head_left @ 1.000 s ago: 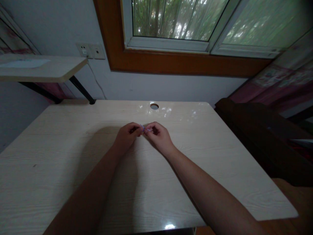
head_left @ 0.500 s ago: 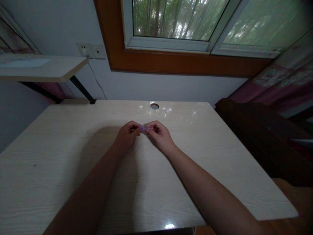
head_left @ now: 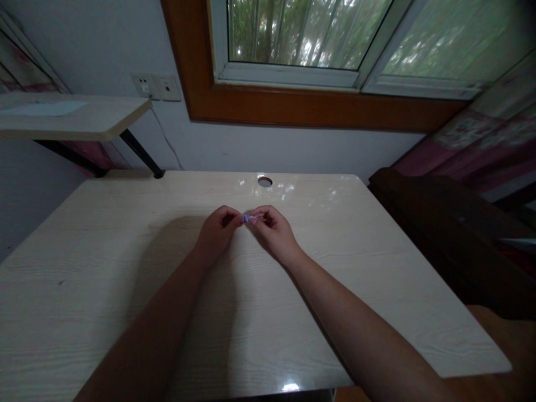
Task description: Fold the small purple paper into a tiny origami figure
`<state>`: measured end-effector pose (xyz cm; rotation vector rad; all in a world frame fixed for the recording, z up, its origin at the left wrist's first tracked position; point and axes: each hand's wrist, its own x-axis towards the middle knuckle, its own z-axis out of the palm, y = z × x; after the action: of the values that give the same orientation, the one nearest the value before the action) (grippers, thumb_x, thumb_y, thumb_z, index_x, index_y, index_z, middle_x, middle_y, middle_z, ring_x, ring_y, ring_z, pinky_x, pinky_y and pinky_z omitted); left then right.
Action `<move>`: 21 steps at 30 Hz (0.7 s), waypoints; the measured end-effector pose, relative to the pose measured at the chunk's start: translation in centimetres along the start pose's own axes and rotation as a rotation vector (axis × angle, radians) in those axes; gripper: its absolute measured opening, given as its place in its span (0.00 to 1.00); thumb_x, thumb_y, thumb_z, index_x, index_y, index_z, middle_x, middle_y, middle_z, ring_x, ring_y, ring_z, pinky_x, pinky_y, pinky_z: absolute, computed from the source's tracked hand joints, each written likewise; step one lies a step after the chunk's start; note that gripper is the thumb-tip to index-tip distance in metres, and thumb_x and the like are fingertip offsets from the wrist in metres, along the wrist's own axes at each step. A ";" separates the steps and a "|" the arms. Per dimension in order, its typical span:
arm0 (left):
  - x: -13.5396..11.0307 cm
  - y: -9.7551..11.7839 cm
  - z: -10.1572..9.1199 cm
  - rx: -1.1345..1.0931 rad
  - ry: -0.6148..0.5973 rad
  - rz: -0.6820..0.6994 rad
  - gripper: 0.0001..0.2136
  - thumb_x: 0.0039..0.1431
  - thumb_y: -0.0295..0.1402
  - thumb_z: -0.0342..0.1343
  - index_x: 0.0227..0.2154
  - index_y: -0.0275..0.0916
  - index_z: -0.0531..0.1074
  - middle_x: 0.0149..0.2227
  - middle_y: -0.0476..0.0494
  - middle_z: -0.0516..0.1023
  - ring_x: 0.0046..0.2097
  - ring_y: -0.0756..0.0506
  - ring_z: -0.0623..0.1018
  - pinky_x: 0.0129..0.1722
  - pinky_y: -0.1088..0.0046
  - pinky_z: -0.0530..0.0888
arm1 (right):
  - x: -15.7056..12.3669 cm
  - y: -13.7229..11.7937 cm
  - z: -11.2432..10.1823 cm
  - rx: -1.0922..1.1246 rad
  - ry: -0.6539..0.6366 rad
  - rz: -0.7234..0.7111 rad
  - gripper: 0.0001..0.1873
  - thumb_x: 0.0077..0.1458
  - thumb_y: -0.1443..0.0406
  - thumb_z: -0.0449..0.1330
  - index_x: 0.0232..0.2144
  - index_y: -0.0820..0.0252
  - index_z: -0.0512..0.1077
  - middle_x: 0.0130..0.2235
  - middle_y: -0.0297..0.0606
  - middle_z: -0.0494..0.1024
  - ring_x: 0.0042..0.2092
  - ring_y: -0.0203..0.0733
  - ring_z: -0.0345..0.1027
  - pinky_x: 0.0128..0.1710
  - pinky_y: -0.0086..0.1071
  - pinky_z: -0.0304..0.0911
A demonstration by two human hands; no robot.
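A small purple piece [head_left: 246,218], crinkled or coiled in look and too small to name, spans the gap between my fingertips. My left hand [head_left: 218,230] pinches its left end between thumb and forefinger. On the other side, my right hand [head_left: 273,229] grips its right end with thumb and fingers. Both hands are over the pale wood-grain desk [head_left: 268,312], beyond its middle. Parts of the piece are hidden behind the fingers.
A round cable hole [head_left: 264,182] lies near the desk's back edge. At the left, a raised shelf [head_left: 121,120] stands on black legs [head_left: 142,153]. Wall sockets [head_left: 157,87] and a window [head_left: 301,39] are behind. Dark brown furniture [head_left: 452,234] is at the right.
The hands have barely moved. The purple piece has shifted slightly between the fingertips, and a little more of it shows beside the right thumb.
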<state>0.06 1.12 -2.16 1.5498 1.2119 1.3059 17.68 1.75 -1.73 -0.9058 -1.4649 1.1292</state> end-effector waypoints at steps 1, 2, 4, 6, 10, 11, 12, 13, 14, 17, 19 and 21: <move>0.0 0.0 0.0 0.005 0.001 0.003 0.08 0.57 0.38 0.59 0.33 0.39 0.74 0.32 0.46 0.78 0.36 0.46 0.77 0.40 0.68 0.73 | 0.0 -0.1 0.0 -0.016 0.010 -0.003 0.09 0.52 0.60 0.64 0.36 0.56 0.72 0.36 0.36 0.77 0.38 0.39 0.70 0.40 0.34 0.65; 0.0 0.1 0.1 0.000 0.003 0.006 0.08 0.57 0.39 0.59 0.33 0.39 0.74 0.33 0.46 0.78 0.36 0.46 0.77 0.41 0.68 0.73 | 0.0 -0.2 0.0 -0.029 0.018 -0.003 0.09 0.52 0.60 0.64 0.36 0.56 0.72 0.37 0.36 0.77 0.38 0.39 0.70 0.40 0.34 0.65; 0.0 0.2 0.1 -0.037 0.002 0.018 0.08 0.58 0.38 0.59 0.34 0.39 0.74 0.37 0.44 0.79 0.40 0.46 0.78 0.43 0.68 0.73 | -0.1 -0.4 0.0 -0.034 0.027 0.001 0.09 0.52 0.61 0.64 0.35 0.56 0.72 0.37 0.37 0.77 0.38 0.39 0.70 0.39 0.34 0.65; 0.0 0.4 0.2 -0.078 -0.004 0.037 0.08 0.58 0.38 0.58 0.33 0.38 0.73 0.42 0.42 0.79 0.43 0.45 0.77 0.46 0.66 0.73 | -0.1 -0.4 0.0 -0.032 0.020 0.006 0.09 0.53 0.60 0.64 0.36 0.56 0.72 0.37 0.37 0.77 0.37 0.39 0.70 0.39 0.34 0.66; 0.1 0.5 0.0 -0.060 -0.015 0.079 0.06 0.60 0.36 0.57 0.32 0.38 0.72 0.48 0.40 0.76 0.46 0.45 0.77 0.49 0.64 0.72 | -0.2 -0.2 0.0 -0.066 0.011 0.001 0.08 0.53 0.60 0.63 0.36 0.56 0.73 0.39 0.38 0.77 0.37 0.39 0.71 0.39 0.34 0.66; 0.1 0.5 0.0 -0.049 -0.015 0.092 0.06 0.60 0.36 0.57 0.32 0.38 0.72 0.48 0.40 0.76 0.47 0.45 0.77 0.50 0.64 0.72 | -0.2 -0.2 0.0 -0.078 0.010 -0.006 0.08 0.54 0.61 0.63 0.36 0.56 0.73 0.39 0.38 0.77 0.38 0.39 0.71 0.39 0.34 0.66; 0.1 0.4 -0.1 -0.042 -0.014 0.105 0.06 0.59 0.35 0.57 0.31 0.38 0.72 0.48 0.40 0.76 0.47 0.45 0.77 0.50 0.64 0.72 | -0.2 -0.2 0.0 -0.090 0.008 -0.013 0.08 0.54 0.61 0.63 0.36 0.56 0.73 0.39 0.38 0.78 0.38 0.39 0.71 0.40 0.34 0.66; 0.2 0.4 -0.2 -0.040 -0.013 0.120 0.06 0.59 0.36 0.58 0.31 0.38 0.72 0.47 0.40 0.76 0.47 0.45 0.77 0.50 0.63 0.72 | -0.2 -0.2 0.0 -0.100 0.006 -0.018 0.08 0.54 0.61 0.63 0.36 0.56 0.73 0.39 0.37 0.78 0.38 0.39 0.71 0.40 0.33 0.65; 0.2 0.3 -0.2 -0.041 -0.010 0.133 0.07 0.58 0.36 0.59 0.30 0.38 0.72 0.47 0.40 0.75 0.47 0.44 0.77 0.50 0.63 0.72 | -0.2 -0.2 0.0 -0.106 0.003 -0.020 0.08 0.54 0.61 0.62 0.36 0.56 0.73 0.38 0.37 0.78 0.38 0.39 0.71 0.40 0.33 0.65; 0.3 0.2 -0.4 -0.073 0.003 0.157 0.07 0.55 0.35 0.62 0.29 0.38 0.73 0.47 0.40 0.74 0.47 0.45 0.76 0.51 0.63 0.72 | -0.2 -0.2 0.1 -0.108 0.000 -0.012 0.08 0.53 0.61 0.62 0.36 0.56 0.73 0.37 0.36 0.77 0.37 0.39 0.70 0.39 0.32 0.65; 0.3 0.3 -0.4 -0.096 0.011 0.154 0.06 0.54 0.34 0.63 0.29 0.38 0.74 0.47 0.41 0.73 0.48 0.45 0.76 0.51 0.64 0.73 | -0.2 -0.1 0.1 -0.101 0.000 -0.010 0.08 0.53 0.62 0.62 0.36 0.56 0.72 0.36 0.36 0.77 0.37 0.38 0.70 0.38 0.32 0.65; 0.2 0.6 -0.3 -0.115 0.018 0.132 0.06 0.53 0.34 0.63 0.30 0.38 0.74 0.46 0.41 0.73 0.48 0.45 0.76 0.50 0.64 0.73 | -0.1 0.0 0.1 -0.093 0.000 -0.014 0.07 0.53 0.62 0.63 0.36 0.56 0.72 0.36 0.36 0.77 0.37 0.38 0.70 0.38 0.32 0.65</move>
<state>-0.14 1.18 -1.45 1.5598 1.0415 1.4509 17.66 1.62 -1.80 -0.9577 -1.5322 1.0579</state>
